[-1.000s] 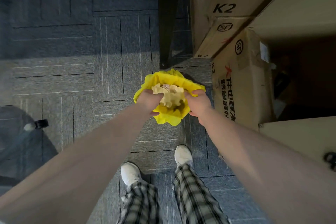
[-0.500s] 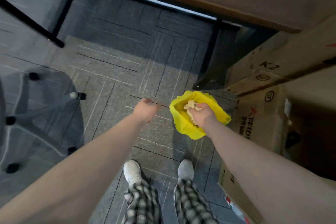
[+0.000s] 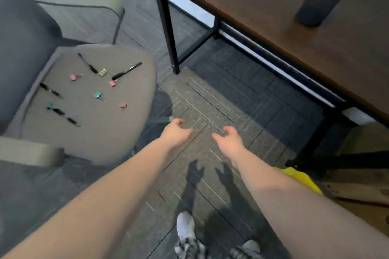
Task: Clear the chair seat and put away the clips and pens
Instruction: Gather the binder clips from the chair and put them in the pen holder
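The grey chair seat (image 3: 101, 132) at the left carries several black pens, one pen (image 3: 126, 71) near its far edge, and several small binder clips, such as a pink clip (image 3: 73, 77) and a teal clip (image 3: 97, 95). A black mesh pen holder (image 3: 320, 1) stands on the brown desk (image 3: 263, 12) at the upper right. My left hand (image 3: 175, 133) and my right hand (image 3: 228, 140) hover empty over the carpet right of the seat, fingers apart and curled. A yellow bag (image 3: 301, 178) shows partly behind my right forearm.
The desk's black metal legs (image 3: 168, 33) stand between chair and wall. The chair's grey armrests (image 3: 27, 150) flank the seat. Cardboard boxes (image 3: 357, 185) lie at the lower right under the desk. Grey carpet tiles cover the floor around my feet.
Both hands have let go of the yellow bag with the crumpled paper, which now lies low at the right. My view has swung left, bringing the chair seat and desk top into sight.
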A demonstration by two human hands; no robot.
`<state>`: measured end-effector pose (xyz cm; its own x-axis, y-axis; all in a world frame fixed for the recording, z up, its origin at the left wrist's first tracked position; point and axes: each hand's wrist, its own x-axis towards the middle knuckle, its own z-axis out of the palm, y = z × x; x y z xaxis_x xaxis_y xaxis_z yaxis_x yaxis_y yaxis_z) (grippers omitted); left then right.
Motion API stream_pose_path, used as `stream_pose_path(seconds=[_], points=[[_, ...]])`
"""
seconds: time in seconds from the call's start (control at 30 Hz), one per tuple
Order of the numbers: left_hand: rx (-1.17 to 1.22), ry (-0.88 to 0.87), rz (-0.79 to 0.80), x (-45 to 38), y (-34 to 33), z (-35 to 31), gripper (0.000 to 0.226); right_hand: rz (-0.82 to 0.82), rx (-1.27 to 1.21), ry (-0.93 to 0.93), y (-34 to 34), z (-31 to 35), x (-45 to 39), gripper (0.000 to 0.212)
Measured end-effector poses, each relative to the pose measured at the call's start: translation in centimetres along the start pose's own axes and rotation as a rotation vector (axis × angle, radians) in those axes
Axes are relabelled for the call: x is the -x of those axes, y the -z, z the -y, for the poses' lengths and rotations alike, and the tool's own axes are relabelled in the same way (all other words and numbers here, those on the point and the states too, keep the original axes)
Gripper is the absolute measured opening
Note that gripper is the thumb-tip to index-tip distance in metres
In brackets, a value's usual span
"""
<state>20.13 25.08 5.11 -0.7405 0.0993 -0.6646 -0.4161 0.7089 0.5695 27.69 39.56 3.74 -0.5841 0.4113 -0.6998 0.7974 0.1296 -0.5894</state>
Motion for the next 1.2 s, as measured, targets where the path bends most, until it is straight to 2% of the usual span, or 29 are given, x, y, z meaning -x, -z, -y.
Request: stream_pose_path(seconds=[0.2,0.3,0.43,0.63,0.77,0.9,1.07,1.13,1.2], points=[[0.060,0.075,-0.176,-1.7,11.0,5.5,0.051,0.106,0.172,0.148,-8.5,8.6,0.9,0.058],[-0.020,0.124,-0.206,-2.5,14.4,7.8,0.055,0.145,0.255,0.193,-11.1,11.5,0.8,0.057],[-0.117,0.100,-0.217,-4.1,17.5,9.6,0.058,0.176,0.385,0.258,-14.4,14.5,-1.0,0.055],[-0.271,0.190,-0.227,-8.0,20.5,11.5,0.058,0.299,0.565,0.342,-19.5,17.5,-5.7,0.054],[-0.393,0.225,-0.301,-12.0,22.6,11.4,0.052,0.401,0.667,0.379,-22.8,19.4,-9.7,0.056],[-0.309,0.250,-0.301,-16.4,23.6,11.1,0.050,0.457,0.865,0.521,-25.1,21.0,-12.7,0.050],[-0.297,0.162,-0.321,-20.4,23.6,11.8,0.049,0.494,1.038,0.665,-27.7,21.7,-14.6,0.044],[-0.302,0.174,-0.302,-21.7,23.7,11.8,0.054,0.517,1.125,0.754,-28.6,22.0,-15.2,0.045],[-0.326,0.159,-0.288,-23.0,23.8,12.0,0.060,0.528,1.194,0.837,-29.3,22.2,-15.6,0.036]])
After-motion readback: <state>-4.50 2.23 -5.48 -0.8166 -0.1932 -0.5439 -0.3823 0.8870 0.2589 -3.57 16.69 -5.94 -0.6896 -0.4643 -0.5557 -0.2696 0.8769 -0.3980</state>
